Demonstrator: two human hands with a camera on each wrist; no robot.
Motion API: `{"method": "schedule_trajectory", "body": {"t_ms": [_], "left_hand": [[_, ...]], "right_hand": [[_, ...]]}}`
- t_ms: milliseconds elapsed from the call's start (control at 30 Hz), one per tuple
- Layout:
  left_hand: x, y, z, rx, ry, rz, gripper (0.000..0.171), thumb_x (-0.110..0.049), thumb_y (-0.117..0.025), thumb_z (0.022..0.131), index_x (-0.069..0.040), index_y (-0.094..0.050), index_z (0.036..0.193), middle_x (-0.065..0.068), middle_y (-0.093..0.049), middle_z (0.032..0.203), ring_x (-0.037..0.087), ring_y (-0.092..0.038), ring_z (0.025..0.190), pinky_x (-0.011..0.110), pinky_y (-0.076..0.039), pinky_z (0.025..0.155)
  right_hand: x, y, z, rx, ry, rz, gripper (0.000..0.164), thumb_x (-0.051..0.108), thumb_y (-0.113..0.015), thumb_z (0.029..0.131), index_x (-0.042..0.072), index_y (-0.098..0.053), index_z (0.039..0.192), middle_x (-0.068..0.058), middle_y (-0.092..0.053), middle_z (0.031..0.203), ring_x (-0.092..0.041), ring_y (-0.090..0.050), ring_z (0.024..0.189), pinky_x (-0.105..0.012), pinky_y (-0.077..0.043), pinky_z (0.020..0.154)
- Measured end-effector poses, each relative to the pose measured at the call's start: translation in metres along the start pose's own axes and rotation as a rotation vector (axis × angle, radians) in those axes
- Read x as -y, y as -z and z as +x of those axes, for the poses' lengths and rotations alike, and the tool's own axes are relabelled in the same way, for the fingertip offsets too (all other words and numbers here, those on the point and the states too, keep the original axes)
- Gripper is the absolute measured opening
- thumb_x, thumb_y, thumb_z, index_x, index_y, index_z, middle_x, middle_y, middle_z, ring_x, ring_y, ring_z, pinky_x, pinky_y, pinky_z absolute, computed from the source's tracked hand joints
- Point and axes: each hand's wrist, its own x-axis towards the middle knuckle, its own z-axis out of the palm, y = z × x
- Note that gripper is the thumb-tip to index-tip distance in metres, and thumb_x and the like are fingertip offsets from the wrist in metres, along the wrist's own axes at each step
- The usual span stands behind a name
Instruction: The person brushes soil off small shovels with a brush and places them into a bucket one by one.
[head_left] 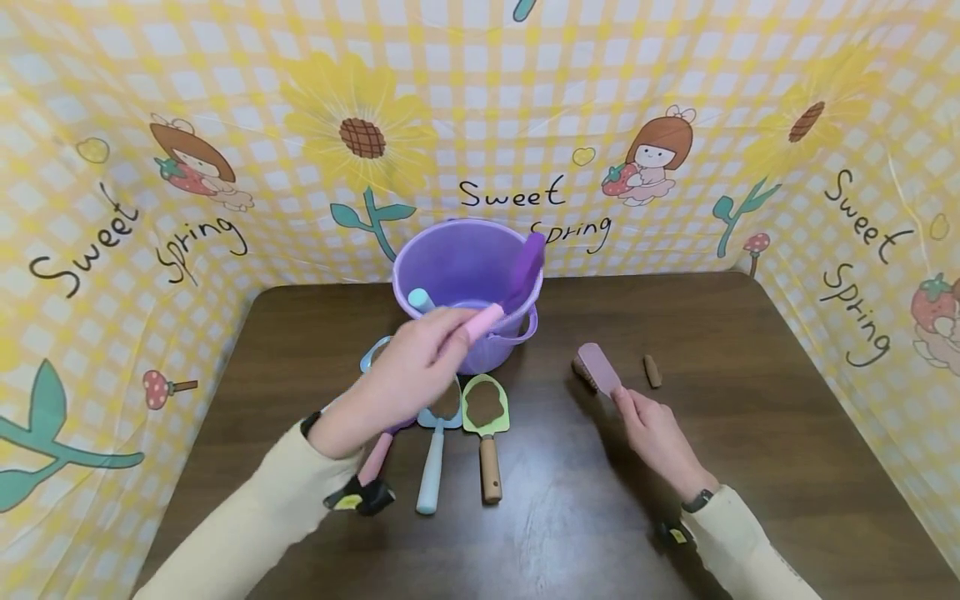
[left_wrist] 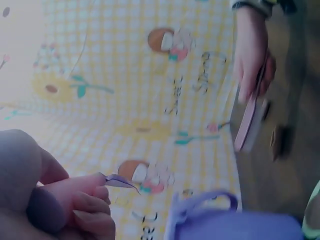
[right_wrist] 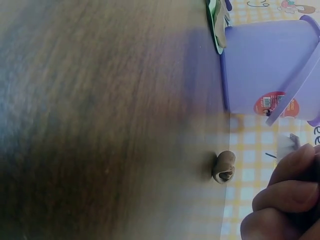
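My left hand grips the pink handle of a toy shovel whose purple blade stands above the right rim of a purple bucket. Inside the bucket, a light teal handle end shows. In my right hand is a pink brush with brown bristles, held by its handle just over the tabletop. A small brown roll-shaped piece lies to the brush's right; its end looks hollow in the right wrist view.
Before the bucket lie a green toy shovel with a brown handle, a light blue one, and a pink-handled purple one, partly behind my left arm. Another blue rim shows left of them. Checked cloth surrounds the dark wooden table.
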Motion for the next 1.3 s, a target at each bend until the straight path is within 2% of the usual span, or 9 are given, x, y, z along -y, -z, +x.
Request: {"method": "schedule_trajectory", "body": {"t_ms": [133, 233, 400, 533, 667, 900, 1100, 1300], "left_hand": [[0.008, 0.014, 0.008, -0.048, 0.070, 0.113, 0.027, -0.024, -0.047, 0.096, -0.012, -0.061, 0.116, 0.000, -0.063, 0.091, 0.014, -0.055, 0.072, 0.030, -0.045, 0.064], [0.015, 0.019, 0.013, -0.085, 0.106, 0.207, 0.024, -0.024, -0.051, 0.094, -0.008, -0.063, 0.107, 0.002, -0.065, 0.086, 0.016, -0.056, 0.069, 0.031, -0.046, 0.061], [0.028, 0.019, 0.022, -0.146, 0.050, 0.310, 0.017, -0.019, -0.056, 0.093, -0.005, -0.064, 0.098, 0.009, -0.057, 0.087, 0.023, -0.053, 0.077, 0.035, -0.043, 0.067], [0.037, 0.014, 0.027, -0.154, 0.017, 0.325, 0.012, -0.016, -0.058, 0.093, -0.004, -0.056, 0.093, 0.012, -0.050, 0.089, 0.026, -0.051, 0.078, 0.038, -0.043, 0.066], [0.040, 0.005, 0.032, -0.134, 0.005, 0.319, 0.015, -0.014, -0.061, 0.091, -0.005, -0.050, 0.094, 0.009, -0.051, 0.086, 0.023, -0.053, 0.079, 0.037, -0.044, 0.065], [0.046, -0.009, 0.038, -0.143, -0.022, 0.332, 0.019, -0.009, -0.063, 0.089, -0.005, -0.048, 0.100, 0.006, -0.051, 0.084, 0.021, -0.051, 0.077, 0.035, -0.043, 0.063], [0.053, -0.016, 0.037, -0.152, -0.029, 0.352, 0.016, -0.012, -0.061, 0.090, -0.004, -0.050, 0.100, 0.008, -0.048, 0.086, 0.022, -0.049, 0.076, 0.033, -0.044, 0.061], [0.055, -0.018, 0.039, -0.170, -0.024, 0.383, 0.015, -0.010, -0.065, 0.087, -0.004, -0.056, 0.098, 0.006, -0.055, 0.082, 0.026, -0.049, 0.075, 0.035, -0.041, 0.066]], "right_hand": [[-0.001, 0.002, 0.000, 0.012, -0.002, 0.009, 0.049, 0.049, -0.034, 0.099, 0.010, -0.050, 0.074, 0.001, -0.042, 0.057, -0.014, -0.042, 0.048, -0.027, -0.035, 0.046], [-0.001, 0.003, 0.000, 0.029, -0.002, 0.016, 0.051, 0.049, -0.034, 0.098, 0.008, -0.053, 0.077, 0.002, -0.041, 0.057, -0.013, -0.040, 0.048, -0.027, -0.034, 0.045], [0.000, 0.004, 0.000, 0.055, -0.017, 0.031, 0.052, 0.050, -0.034, 0.098, 0.006, -0.056, 0.082, 0.001, -0.040, 0.058, -0.014, -0.039, 0.048, -0.026, -0.033, 0.045], [-0.001, 0.003, -0.001, 0.040, -0.016, 0.018, 0.048, 0.049, -0.036, 0.098, 0.010, -0.053, 0.076, 0.002, -0.037, 0.057, -0.013, -0.037, 0.048, -0.026, -0.032, 0.045], [-0.002, 0.001, -0.001, 0.021, 0.003, -0.011, 0.045, 0.048, -0.038, 0.098, 0.012, -0.049, 0.072, 0.004, -0.035, 0.057, -0.012, -0.035, 0.048, -0.026, -0.030, 0.046], [-0.002, 0.000, -0.001, 0.029, 0.028, -0.027, 0.040, 0.044, -0.045, 0.097, 0.012, -0.051, 0.075, 0.004, -0.036, 0.058, -0.012, -0.037, 0.049, -0.025, -0.031, 0.046], [-0.003, 0.000, -0.002, 0.040, 0.023, -0.024, 0.043, 0.047, -0.043, 0.096, 0.010, -0.054, 0.077, 0.004, -0.037, 0.058, -0.011, -0.037, 0.048, -0.025, -0.031, 0.045], [-0.004, 0.000, -0.001, 0.042, 0.012, -0.016, 0.045, 0.048, -0.043, 0.096, 0.007, -0.057, 0.082, 0.003, -0.038, 0.059, -0.012, -0.038, 0.048, -0.025, -0.031, 0.045]]}}
